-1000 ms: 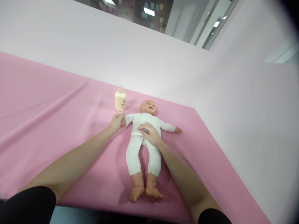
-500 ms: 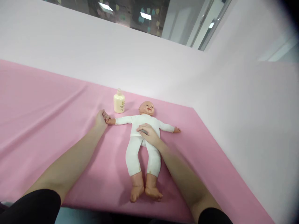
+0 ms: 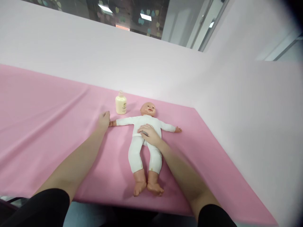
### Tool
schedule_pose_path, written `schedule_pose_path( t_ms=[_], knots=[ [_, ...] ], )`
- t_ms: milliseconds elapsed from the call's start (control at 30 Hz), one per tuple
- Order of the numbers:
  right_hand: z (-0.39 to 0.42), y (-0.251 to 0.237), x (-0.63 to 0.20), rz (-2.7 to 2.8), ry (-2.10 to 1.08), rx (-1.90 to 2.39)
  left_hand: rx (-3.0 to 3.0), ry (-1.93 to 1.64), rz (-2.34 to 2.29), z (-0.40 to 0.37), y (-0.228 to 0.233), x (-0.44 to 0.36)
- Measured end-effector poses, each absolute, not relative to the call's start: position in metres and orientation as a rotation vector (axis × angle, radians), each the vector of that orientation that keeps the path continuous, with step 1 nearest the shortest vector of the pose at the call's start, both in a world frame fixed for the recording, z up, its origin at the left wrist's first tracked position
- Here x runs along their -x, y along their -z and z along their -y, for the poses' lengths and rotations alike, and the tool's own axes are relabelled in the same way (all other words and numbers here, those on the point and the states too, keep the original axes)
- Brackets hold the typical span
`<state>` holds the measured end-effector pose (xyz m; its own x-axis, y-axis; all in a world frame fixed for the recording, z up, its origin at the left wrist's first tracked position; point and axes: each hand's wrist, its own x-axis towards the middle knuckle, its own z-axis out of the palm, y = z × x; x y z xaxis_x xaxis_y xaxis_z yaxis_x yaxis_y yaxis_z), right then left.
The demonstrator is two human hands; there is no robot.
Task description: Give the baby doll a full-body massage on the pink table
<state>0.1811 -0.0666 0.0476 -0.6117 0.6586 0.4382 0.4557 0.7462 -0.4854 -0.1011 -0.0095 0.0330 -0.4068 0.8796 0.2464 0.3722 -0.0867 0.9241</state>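
A baby doll (image 3: 142,143) in a white bodysuit lies face up on the pink cloth (image 3: 47,104), arms spread and bare feet toward me. My left hand (image 3: 103,120) rests flat on the cloth beside the doll's outstretched hand, touching it with loose fingers. My right hand (image 3: 148,134) lies palm down on the doll's belly, fingers spread; a small dark patch shows under the fingers. A cream lotion bottle (image 3: 121,103) stands upright just beyond the doll's arm, left of its head.
Pale pink walls (image 3: 236,104) close the surface at the back and right. The cloth has long folds running across its left part. Its near edge (image 3: 113,201) drops off just below the doll's feet.
My left hand pulled the doll's arm out straight to the left, then loosened its grip and now lies flat by the doll's hand. My right hand stayed on the belly.
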Motion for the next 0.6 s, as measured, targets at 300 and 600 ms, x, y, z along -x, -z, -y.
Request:
schedule_pose_path(
  t_ms=[300,600],
  knots=[
    [0.135,-0.07,-0.16,2.749,-0.399,0.679,-2.502,-0.929,-1.878,0.036,-0.028,0.065],
    [0.217,-0.074,-0.166,2.539,-0.809,1.196,-2.651,-0.644,-1.366,0.084,-0.017,0.019]
  ],
)
